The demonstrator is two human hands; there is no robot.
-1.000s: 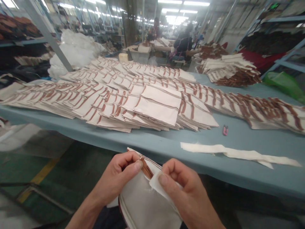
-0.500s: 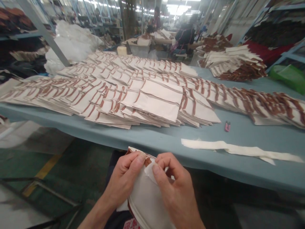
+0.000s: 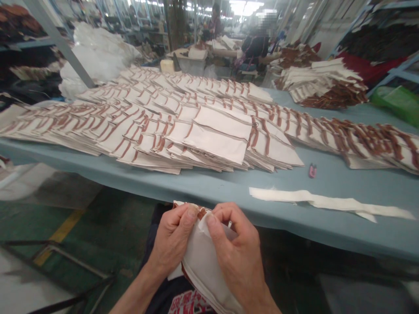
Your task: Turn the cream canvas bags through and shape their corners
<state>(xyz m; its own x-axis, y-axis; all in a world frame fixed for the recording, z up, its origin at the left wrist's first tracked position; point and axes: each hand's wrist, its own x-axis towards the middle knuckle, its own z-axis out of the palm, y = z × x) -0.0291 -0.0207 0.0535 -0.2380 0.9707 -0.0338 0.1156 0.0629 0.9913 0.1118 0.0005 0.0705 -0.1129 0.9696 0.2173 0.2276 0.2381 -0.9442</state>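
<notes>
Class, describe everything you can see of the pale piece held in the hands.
The pale piece looks like smooth, layered cloth, with brown showing at its top and lower left edge. It slants before the table, over dark clothing. The left hand pinches its top; the right hand pinches a whitish flap there.

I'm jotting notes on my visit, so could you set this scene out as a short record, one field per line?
Left hand: pinches the upper edge of a cream fabric piece
Right hand: pinches a whitish flap near that edge
Between the hands: a bit of brown material
Table: blue-green surface; overlapping cream pieces with brown strips
Table, right side: a small pink tool, beyond a long cream strip
Background: a person, slightly blurred
</notes>
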